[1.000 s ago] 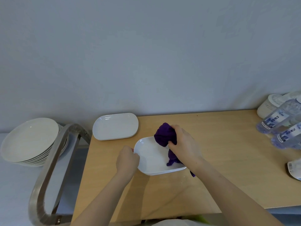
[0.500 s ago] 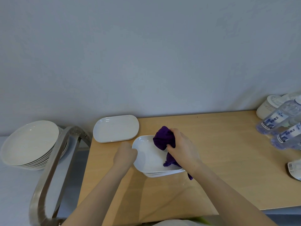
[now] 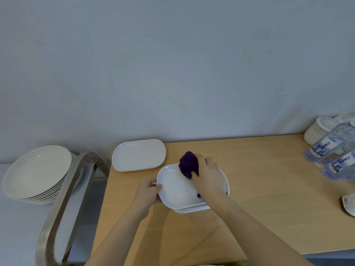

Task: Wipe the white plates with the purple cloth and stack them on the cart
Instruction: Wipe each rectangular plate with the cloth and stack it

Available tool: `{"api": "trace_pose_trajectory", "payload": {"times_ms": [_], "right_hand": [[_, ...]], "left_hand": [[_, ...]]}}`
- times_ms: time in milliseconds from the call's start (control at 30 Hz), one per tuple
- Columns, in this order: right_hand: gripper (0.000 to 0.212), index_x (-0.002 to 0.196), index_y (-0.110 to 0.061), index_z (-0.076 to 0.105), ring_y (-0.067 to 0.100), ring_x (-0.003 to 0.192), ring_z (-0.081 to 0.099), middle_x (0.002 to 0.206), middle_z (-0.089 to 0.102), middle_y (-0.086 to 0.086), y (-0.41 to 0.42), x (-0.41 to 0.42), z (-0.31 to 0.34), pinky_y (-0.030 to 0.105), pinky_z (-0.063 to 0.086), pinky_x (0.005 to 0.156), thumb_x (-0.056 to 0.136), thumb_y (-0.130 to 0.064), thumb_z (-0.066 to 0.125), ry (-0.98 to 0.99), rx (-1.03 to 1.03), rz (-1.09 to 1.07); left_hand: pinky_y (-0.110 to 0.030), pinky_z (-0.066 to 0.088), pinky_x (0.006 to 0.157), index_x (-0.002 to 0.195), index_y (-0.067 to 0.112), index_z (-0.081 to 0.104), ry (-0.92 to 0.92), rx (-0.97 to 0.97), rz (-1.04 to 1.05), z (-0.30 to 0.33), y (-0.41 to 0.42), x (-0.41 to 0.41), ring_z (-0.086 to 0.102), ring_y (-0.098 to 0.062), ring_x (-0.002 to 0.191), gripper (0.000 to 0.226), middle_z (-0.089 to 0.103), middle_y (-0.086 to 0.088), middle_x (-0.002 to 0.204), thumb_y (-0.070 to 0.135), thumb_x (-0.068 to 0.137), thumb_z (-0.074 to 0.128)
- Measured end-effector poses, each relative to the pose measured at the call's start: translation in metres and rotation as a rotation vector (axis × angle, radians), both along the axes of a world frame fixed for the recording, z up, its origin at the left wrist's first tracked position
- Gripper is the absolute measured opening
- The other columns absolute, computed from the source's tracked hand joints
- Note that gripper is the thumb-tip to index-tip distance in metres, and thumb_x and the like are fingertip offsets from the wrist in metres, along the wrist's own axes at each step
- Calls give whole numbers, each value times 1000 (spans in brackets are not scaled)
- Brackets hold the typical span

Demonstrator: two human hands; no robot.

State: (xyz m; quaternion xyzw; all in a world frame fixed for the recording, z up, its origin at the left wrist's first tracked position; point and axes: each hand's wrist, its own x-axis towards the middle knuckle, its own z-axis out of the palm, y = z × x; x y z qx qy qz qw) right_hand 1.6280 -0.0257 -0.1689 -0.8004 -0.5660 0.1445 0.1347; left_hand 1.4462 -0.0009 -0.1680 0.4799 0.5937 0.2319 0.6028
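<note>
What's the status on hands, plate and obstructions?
Left hand gripping rim of top plate. Right hand pressing purple cloth onto it. Round plates stacked on cart. Nothing blocking.

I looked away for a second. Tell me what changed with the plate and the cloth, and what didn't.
The right hand slid the purple cloth from the plate's right side up to its far edge. The top plate, tilted a second ago, now lies nearly flat on the ones beneath. The left hand still grips its left rim. Nothing was let go. The oblong plates and the round stack on the cart stayed put.
</note>
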Motion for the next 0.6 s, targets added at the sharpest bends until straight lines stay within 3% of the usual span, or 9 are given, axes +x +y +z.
{"api": "trace_pose_trajectory", "payload": {"times_ms": [167, 333, 467, 600], "right_hand": [[58, 149, -26, 22, 22, 123, 43, 143, 39, -4, 9, -28, -2, 34, 46, 83, 96, -31, 46, -8, -1, 120], [58, 143, -27, 32, 21, 128, 42, 146, 40, -9, 12, -53, -3, 42, 40, 91, 92, -50, 45, -1, 29, 265], [60, 129, -26, 49, 18, 117, 50, 128, 58, -12, 6, -62, 2, 41, 36, 91, 83, -59, 30, -16, 133, 272], [44, 101, -26, 62, 18, 94, 60, 97, 68, -12, -3, -64, 1, 39, 43, 82, 81, -58, 40, -105, 296, 298]], "left_hand": [[-33, 59, 63, 106, 15, 66, -106, -26, 51, 3, -2, -7, 70, -29, 85, 28, 72, -12, 96, -2, 96, 46], [-41, 59, 78, 109, 17, 66, -187, -15, 62, 4, -4, -14, 71, -27, 89, 30, 75, -10, 95, -1, 96, 48], [-38, 58, 76, 117, 10, 64, -249, -18, 71, 4, -5, -16, 71, -26, 92, 32, 74, -13, 99, -5, 93, 48], [-27, 57, 63, 116, 7, 62, -352, -43, 140, 5, -8, -16, 72, -22, 85, 36, 74, -16, 96, -13, 90, 46]]}}
